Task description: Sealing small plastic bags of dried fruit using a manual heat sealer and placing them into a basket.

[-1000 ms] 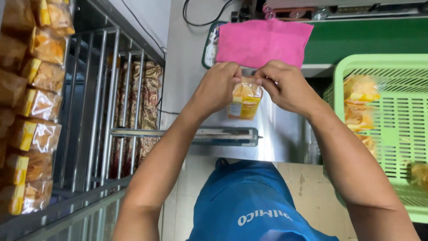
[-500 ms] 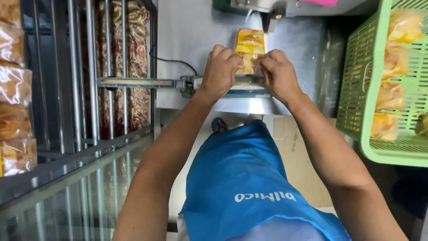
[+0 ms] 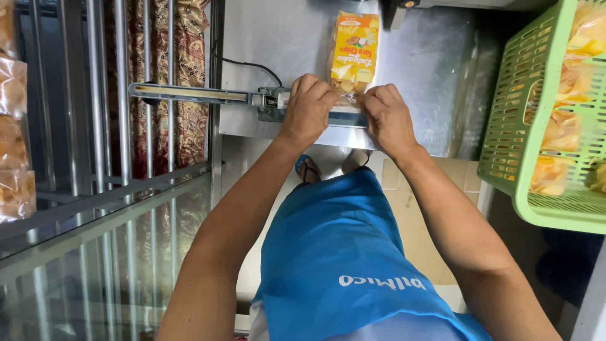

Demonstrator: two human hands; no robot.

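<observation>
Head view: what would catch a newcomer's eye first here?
Both hands, left hand and right hand, pinch the near end of a yellow chip bag over the sealer bar at the steel table's front edge. At far right, a green basket holds more chip bags.

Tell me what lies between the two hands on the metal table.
In the head view, the near end of the clear chip bag with its yellow label lies between the left hand and right hand, over the sealer bar.
</observation>
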